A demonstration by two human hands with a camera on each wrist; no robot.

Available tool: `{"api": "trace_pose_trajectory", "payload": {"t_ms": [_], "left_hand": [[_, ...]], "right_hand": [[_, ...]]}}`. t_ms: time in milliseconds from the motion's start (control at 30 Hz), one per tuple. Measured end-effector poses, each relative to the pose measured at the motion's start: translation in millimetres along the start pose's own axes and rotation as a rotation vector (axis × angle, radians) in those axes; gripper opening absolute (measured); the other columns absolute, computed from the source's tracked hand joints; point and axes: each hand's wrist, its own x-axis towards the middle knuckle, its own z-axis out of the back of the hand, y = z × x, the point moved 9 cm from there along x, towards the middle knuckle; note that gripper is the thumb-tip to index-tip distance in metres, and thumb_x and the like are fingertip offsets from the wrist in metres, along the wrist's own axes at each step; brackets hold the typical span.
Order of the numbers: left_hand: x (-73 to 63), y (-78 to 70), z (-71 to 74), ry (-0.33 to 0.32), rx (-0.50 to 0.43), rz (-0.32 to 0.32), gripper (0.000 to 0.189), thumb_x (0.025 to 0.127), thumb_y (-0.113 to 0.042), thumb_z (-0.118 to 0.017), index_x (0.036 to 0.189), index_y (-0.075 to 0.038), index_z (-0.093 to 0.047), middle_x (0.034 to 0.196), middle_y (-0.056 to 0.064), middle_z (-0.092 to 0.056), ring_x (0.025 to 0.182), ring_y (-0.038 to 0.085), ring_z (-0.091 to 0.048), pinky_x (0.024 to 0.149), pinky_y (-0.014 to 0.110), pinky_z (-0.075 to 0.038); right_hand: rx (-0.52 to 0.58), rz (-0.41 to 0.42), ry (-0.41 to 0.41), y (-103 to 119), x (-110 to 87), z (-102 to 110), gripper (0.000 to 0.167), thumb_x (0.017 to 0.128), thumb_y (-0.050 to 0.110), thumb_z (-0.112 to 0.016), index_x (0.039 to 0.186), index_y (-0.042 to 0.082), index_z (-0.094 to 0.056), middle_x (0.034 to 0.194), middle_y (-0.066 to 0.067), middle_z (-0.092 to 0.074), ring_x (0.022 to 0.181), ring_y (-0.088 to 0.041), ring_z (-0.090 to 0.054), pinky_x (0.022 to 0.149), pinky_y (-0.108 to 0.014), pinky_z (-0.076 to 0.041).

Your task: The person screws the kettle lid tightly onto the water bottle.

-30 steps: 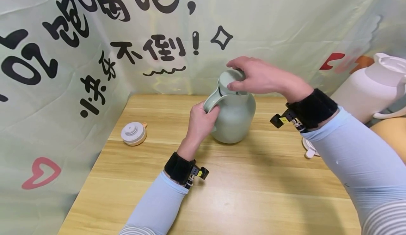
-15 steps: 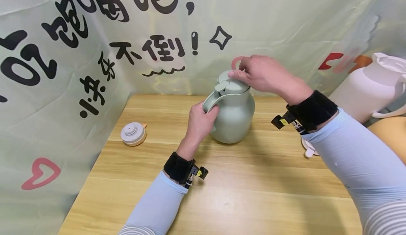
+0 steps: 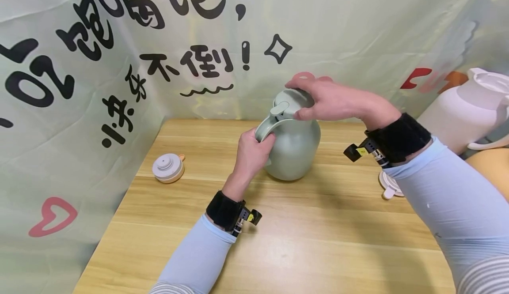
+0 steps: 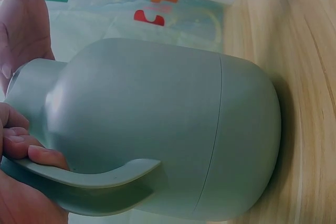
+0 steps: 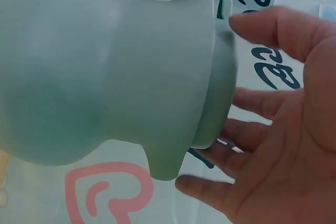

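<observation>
Left hand (image 3: 253, 149) grips handle (image 4: 100, 180), best hold, of jug (image 3: 296, 152), likely stiff, slick, heavyish; right hand (image 3: 330, 99), above, grasps lid (image 3: 293, 99).

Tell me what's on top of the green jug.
A green lid sits atop the jug, with the right hand around its edge. The hand hides part of the lid; the jug's inside is covered.

the table (image 3: 302, 241) is pale wood with grain running side to side, and a green jug (image 3: 292, 152) stands upright on it near the back edge. a round white-and-orange lid (image 3: 168, 168) lies toward the left; a tabbed white disc (image 3: 387, 181) lies on the right, partly hidden, with a white jug (image 3: 461, 108) beyond it.
</observation>
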Motion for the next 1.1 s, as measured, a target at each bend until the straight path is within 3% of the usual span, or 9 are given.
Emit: {"api": "trace_pose_trajectory", "payload": {"t_ms": [200,300,400,600,733,900,1000,1100], "left_hand": [[0.0,-1.6,-0.5,-0.001,-0.003,-0.012,0.035,0.088,-0.022,-0.065,0.061,-0.016,-0.044,0.057,-0.007,-0.032,0.059,0.016,-0.041,0.057,0.031,-0.035],[0.3,-2.2,0.1,-0.009,0.005,-0.02,0.035,0.087,-0.022,-0.065,0.061,-0.016,-0.044,0.056,-0.007,-0.033,0.058,0.015,-0.04,0.056,0.031,-0.034],[0.2,-2.3,0.2,-0.013,0.007,-0.02,0.034,0.087,-0.021,-0.066,0.061,-0.017,-0.045,0.056,-0.007,-0.034,0.059,0.015,-0.04,0.056,0.03,-0.034],[0.2,-0.2,-0.4,-0.006,-0.002,-0.012,0.034,0.087,-0.021,-0.065,0.061,-0.016,-0.045,0.057,-0.006,-0.032,0.059,0.016,-0.04,0.057,0.03,-0.034],[0.4,-0.5,-0.6,-0.008,-0.003,-0.014,0.035,0.087,-0.022,-0.065,0.06,-0.016,-0.044,0.057,-0.007,-0.031,0.058,0.015,-0.039,0.056,0.031,-0.034],[0.4,-0.7,-0.7,-0.009,-0.002,-0.013,0.036,0.087,-0.022,-0.066,0.06,-0.017,-0.043,0.056,-0.007,-0.03,0.058,0.015,-0.04,0.056,0.031,-0.035],[0.4,-0.3,-0.6,-0.009,-0.002,-0.009,0.036,0.087,-0.022,-0.066,0.059,-0.017,-0.044,0.056,-0.007,-0.03,0.059,0.016,-0.041,0.056,0.031,-0.036],[0.5,-0.4,-0.6,-0.008,-0.004,-0.007,0.036,0.087,-0.022,-0.066,0.059,-0.017,-0.043,0.056,-0.007,-0.03,0.059,0.016,-0.042,0.056,0.031,-0.036]], "right_hand": [[-0.028,-0.056,-0.115,-5,3.1,5,0.076,0.09,0.059,-0.072,0.143,0.011,-0.044,0.14,-0.019,-0.054,0.129,-0.035,-0.05,0.109,-0.054,-0.042],[-0.086,-0.13,-0.15,-10,3.5,3,0.086,0.088,0.075,-0.062,0.145,0.013,-0.043,0.142,-0.022,-0.052,0.131,-0.039,-0.047,0.109,-0.057,-0.041],[-0.114,-0.169,-0.18,-14,2.7,1,0.086,0.091,0.079,-0.052,0.147,0.015,-0.043,0.141,-0.022,-0.053,0.131,-0.04,-0.047,0.109,-0.06,-0.04],[-0.093,-0.144,-0.231,-14,-0.1,4,0.068,0.098,0.072,-0.047,0.139,0.019,-0.048,0.134,-0.021,-0.06,0.127,-0.041,-0.051,0.105,-0.062,-0.04],[-0.032,-0.062,-0.171,-9,-0.8,6,0.073,0.095,0.066,-0.061,0.144,0.014,-0.045,0.141,-0.019,-0.055,0.132,-0.037,-0.051,0.11,-0.058,-0.041],[0.037,-0.002,-0.049,-3,-1.1,3,0.087,0.094,0.048,-0.071,0.16,0.012,-0.028,0.159,-0.016,-0.044,0.143,-0.035,-0.047,0.117,-0.055,-0.038],[0.057,0.004,-0.036,-1,0.2,3,0.083,0.094,0.036,-0.071,0.16,0.012,-0.028,0.159,-0.018,-0.043,0.142,-0.034,-0.048,0.117,-0.055,-0.039],[0.063,0.001,-0.047,-3,1.3,2,0.079,0.094,0.034,-0.072,0.158,0.011,-0.031,0.156,-0.017,-0.047,0.137,-0.033,-0.051,0.115,-0.054,-0.041]]}}
